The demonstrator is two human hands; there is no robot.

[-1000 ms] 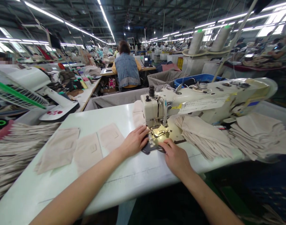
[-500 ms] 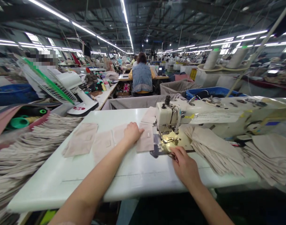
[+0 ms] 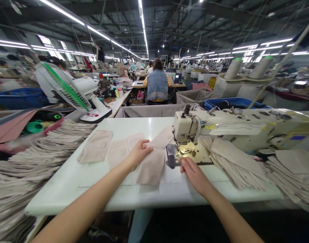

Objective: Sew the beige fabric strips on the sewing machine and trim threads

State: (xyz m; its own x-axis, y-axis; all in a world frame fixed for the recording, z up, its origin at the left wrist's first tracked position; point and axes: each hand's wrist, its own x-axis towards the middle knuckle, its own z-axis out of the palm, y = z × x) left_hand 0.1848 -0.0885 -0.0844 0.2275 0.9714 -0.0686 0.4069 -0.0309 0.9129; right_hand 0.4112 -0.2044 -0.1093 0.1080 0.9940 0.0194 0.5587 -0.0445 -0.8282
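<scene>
My left hand [image 3: 140, 153] has its thumb over the top left corner of a beige fabric panel [image 3: 151, 167], fingers curled at its edge. That panel lies slanted on the white sewing table and bears a small stitched rectangle. Another beige panel [image 3: 163, 136] lies behind it, reaching towards the sewing machine [image 3: 186, 126]. My right hand [image 3: 193, 173] is closed, its fingertips pinched at the front edge of the metal needle plate [image 3: 173, 157]; what they hold, if anything, is hidden. Further left lie more beige panels [image 3: 96, 146], flat on the table.
Stacked beige pieces [image 3: 232, 165] lie right of the needle plate. A long pile of fabric [image 3: 43, 158] runs along the table's left side. A white and green fan [image 3: 68, 91] stands at the back left. Ahead sits a person in a denim vest [image 3: 157, 86], back turned.
The panel by my left hand has come nearer to me and turned askew, away from the needle plate. My left hand has lowered slightly with it. My right hand stays by the plate.
</scene>
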